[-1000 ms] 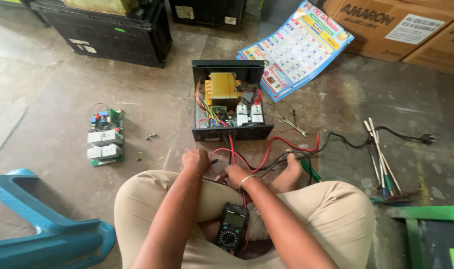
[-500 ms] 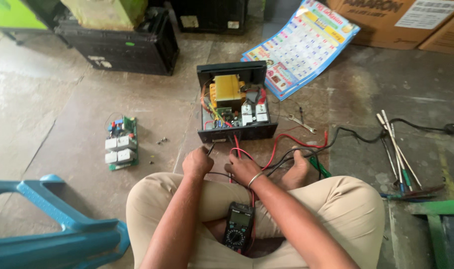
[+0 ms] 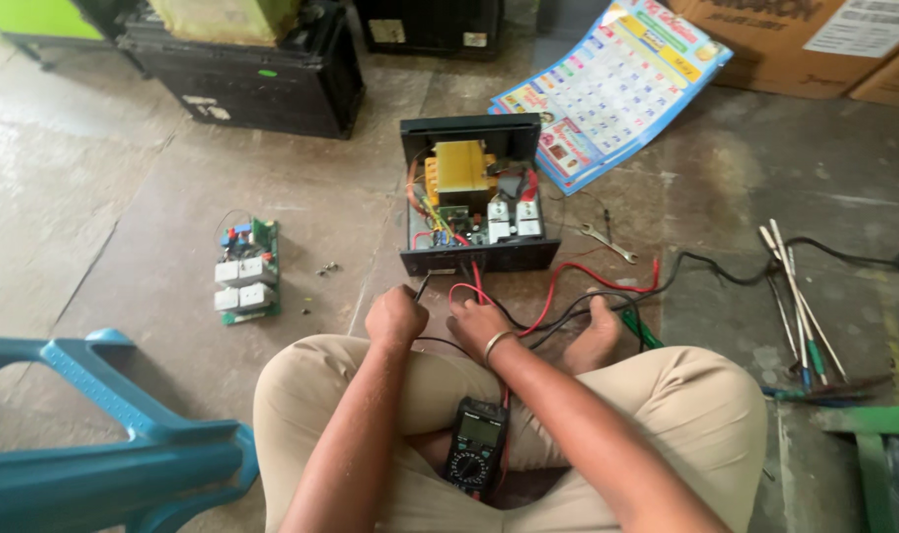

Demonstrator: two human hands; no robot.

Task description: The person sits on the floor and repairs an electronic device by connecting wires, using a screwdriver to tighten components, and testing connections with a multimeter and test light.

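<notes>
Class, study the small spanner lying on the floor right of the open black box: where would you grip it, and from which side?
Grip the spanner at its thin middle shank, coming straight down from above. It lies flat on the concrete floor, slanted, with bare floor on both long sides, so fingers could pinch across the shank.

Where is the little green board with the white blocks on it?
The green circuit board lies flat on the floor, left of the open black box and just beyond the blue plastic stool.

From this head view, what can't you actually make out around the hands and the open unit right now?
- Head view: what the left hand and right hand pinch; their curled fingers hide it.
- Multimeter reading: too small.
- Open black unit: wire contact points too small.
- Blue plastic stool: cut by frame edge.
</notes>
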